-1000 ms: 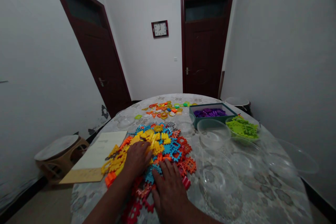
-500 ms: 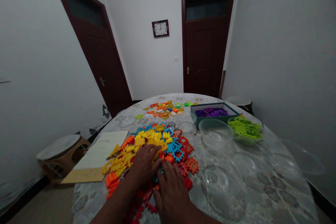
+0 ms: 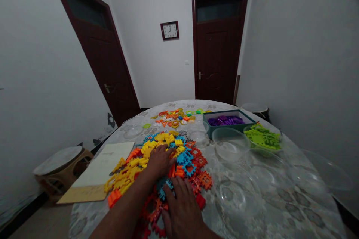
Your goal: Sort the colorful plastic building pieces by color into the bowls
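A mixed pile of plastic interlocking building pieces lies in front of me, with yellow pieces (image 3: 125,173) at its left and top, blue pieces (image 3: 187,158) to the right and red pieces (image 3: 199,158) along the edge. My left hand (image 3: 160,160) rests on the yellow pieces, fingers stretched forward and thumb apart; what lies beneath the palm is hidden. Closer to me, my right hand (image 3: 183,203) is laid over the near part of the pile, its fingers extended beside a dark blue piece (image 3: 162,190). Neither hand visibly grips a piece.
Farther back are scattered small colourful pieces (image 3: 174,118). On the right stand a green box (image 3: 207,115) of purple pieces, a bowl of lime-green pieces (image 3: 263,137) and several clear plastic bowls (image 3: 231,145). A paper sheet (image 3: 105,160) and a cardboard strip (image 3: 81,194) lie left.
My left hand has moved forward and slightly up over the yellow pieces, away from my right hand. The gap between them now shows the dark blue piece. My right hand has shifted slightly toward me.
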Demonstrator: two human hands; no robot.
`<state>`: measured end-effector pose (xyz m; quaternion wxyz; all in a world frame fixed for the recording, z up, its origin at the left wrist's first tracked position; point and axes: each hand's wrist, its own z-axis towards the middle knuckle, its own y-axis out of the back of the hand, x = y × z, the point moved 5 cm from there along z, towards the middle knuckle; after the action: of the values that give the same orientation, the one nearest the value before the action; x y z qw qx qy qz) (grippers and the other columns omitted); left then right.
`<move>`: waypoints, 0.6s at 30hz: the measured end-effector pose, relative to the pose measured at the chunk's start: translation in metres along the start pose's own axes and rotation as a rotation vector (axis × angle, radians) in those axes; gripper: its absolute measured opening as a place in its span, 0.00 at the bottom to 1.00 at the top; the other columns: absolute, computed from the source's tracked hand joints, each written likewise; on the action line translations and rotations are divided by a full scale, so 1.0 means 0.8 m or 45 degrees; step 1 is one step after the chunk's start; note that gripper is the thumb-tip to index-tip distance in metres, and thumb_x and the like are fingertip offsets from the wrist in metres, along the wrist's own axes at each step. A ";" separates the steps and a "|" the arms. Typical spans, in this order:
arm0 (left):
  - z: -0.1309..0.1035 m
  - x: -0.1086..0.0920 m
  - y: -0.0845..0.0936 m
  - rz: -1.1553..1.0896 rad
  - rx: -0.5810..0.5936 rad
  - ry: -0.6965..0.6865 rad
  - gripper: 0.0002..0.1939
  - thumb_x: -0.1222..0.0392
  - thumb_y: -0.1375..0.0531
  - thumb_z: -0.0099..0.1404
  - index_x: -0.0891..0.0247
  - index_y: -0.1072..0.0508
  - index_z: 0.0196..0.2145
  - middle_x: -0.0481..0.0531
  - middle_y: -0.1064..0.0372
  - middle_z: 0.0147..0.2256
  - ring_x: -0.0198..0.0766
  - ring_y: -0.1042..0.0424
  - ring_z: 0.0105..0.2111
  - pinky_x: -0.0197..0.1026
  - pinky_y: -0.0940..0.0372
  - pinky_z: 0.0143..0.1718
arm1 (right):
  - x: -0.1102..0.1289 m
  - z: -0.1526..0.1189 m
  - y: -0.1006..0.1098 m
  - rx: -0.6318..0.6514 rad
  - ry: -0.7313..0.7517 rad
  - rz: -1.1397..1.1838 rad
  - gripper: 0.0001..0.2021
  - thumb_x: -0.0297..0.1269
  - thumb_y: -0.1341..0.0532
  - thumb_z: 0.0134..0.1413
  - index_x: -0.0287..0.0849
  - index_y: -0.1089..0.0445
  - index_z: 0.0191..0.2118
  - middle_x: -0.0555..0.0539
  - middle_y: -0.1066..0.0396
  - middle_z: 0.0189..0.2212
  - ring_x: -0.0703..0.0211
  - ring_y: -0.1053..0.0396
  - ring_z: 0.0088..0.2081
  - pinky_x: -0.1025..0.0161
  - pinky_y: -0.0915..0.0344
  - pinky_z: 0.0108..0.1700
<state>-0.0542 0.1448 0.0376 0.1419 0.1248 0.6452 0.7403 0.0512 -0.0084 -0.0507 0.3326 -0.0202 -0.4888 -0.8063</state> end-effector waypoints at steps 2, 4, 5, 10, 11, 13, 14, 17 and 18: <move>0.008 0.004 -0.003 0.009 0.015 0.008 0.24 0.46 0.44 0.75 0.46 0.27 0.65 0.59 0.34 0.67 0.56 0.35 0.66 0.62 0.41 0.65 | 0.001 0.000 0.002 -0.016 0.018 -0.018 0.33 0.51 0.38 0.69 0.53 0.41 0.74 0.41 0.40 0.73 0.37 0.42 0.73 0.36 0.41 0.72; 0.014 0.009 -0.003 0.021 0.025 0.027 0.23 0.46 0.45 0.75 0.46 0.27 0.64 0.58 0.32 0.65 0.55 0.33 0.65 0.60 0.40 0.65 | 0.003 -0.002 0.007 -0.028 -0.017 -0.038 0.32 0.50 0.38 0.69 0.53 0.41 0.74 0.41 0.40 0.73 0.38 0.44 0.74 0.37 0.42 0.73; 0.016 0.012 -0.002 0.032 0.022 0.047 0.23 0.46 0.46 0.75 0.47 0.27 0.64 0.58 0.31 0.64 0.55 0.32 0.64 0.59 0.40 0.65 | 0.005 -0.003 0.010 -0.025 -0.034 -0.046 0.31 0.48 0.38 0.70 0.53 0.41 0.74 0.41 0.41 0.74 0.39 0.45 0.74 0.37 0.43 0.73; 0.022 0.038 0.011 0.093 0.008 0.223 0.27 0.45 0.46 0.75 0.50 0.31 0.68 0.61 0.31 0.63 0.58 0.30 0.61 0.63 0.37 0.61 | 0.012 -0.003 0.024 0.041 -0.053 -0.057 0.31 0.44 0.39 0.71 0.51 0.42 0.75 0.41 0.43 0.75 0.39 0.47 0.75 0.38 0.48 0.75; 0.022 0.045 0.013 0.096 0.009 0.265 0.28 0.43 0.46 0.75 0.51 0.31 0.67 0.62 0.30 0.63 0.59 0.30 0.60 0.64 0.37 0.60 | 0.012 -0.003 0.026 0.048 -0.050 -0.058 0.31 0.44 0.39 0.71 0.51 0.42 0.75 0.41 0.43 0.75 0.39 0.47 0.75 0.38 0.49 0.75; 0.021 0.061 0.015 0.095 0.021 0.337 0.28 0.39 0.49 0.76 0.54 0.27 0.64 0.63 0.29 0.62 0.61 0.31 0.61 0.66 0.36 0.59 | 0.013 -0.002 0.029 0.056 -0.040 -0.058 0.30 0.43 0.39 0.71 0.50 0.41 0.74 0.40 0.43 0.74 0.39 0.47 0.75 0.38 0.49 0.75; 0.020 0.069 0.014 0.095 0.027 0.360 0.28 0.38 0.50 0.76 0.54 0.26 0.61 0.63 0.30 0.62 0.62 0.32 0.61 0.66 0.36 0.58 | 0.013 -0.001 0.031 0.059 -0.037 -0.056 0.30 0.43 0.39 0.71 0.50 0.40 0.74 0.40 0.42 0.74 0.40 0.47 0.75 0.38 0.49 0.75; 0.012 0.084 0.010 0.086 0.022 0.369 0.26 0.39 0.50 0.77 0.55 0.25 0.59 0.63 0.31 0.63 0.60 0.32 0.62 0.64 0.36 0.59 | 0.014 0.000 0.034 0.067 -0.033 -0.050 0.29 0.42 0.39 0.70 0.48 0.38 0.73 0.39 0.41 0.73 0.40 0.47 0.74 0.38 0.50 0.75; 0.008 0.086 0.009 0.079 0.007 0.352 0.26 0.40 0.49 0.77 0.55 0.25 0.60 0.63 0.31 0.63 0.58 0.32 0.61 0.63 0.36 0.60 | 0.014 0.000 0.035 0.064 -0.033 -0.051 0.29 0.42 0.39 0.70 0.48 0.38 0.73 0.39 0.41 0.73 0.40 0.46 0.74 0.38 0.50 0.75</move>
<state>-0.1161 0.1755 0.0455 0.0283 0.0418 0.6565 0.7527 0.0583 -0.0230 -0.0250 0.3106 -0.0126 -0.5134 -0.7999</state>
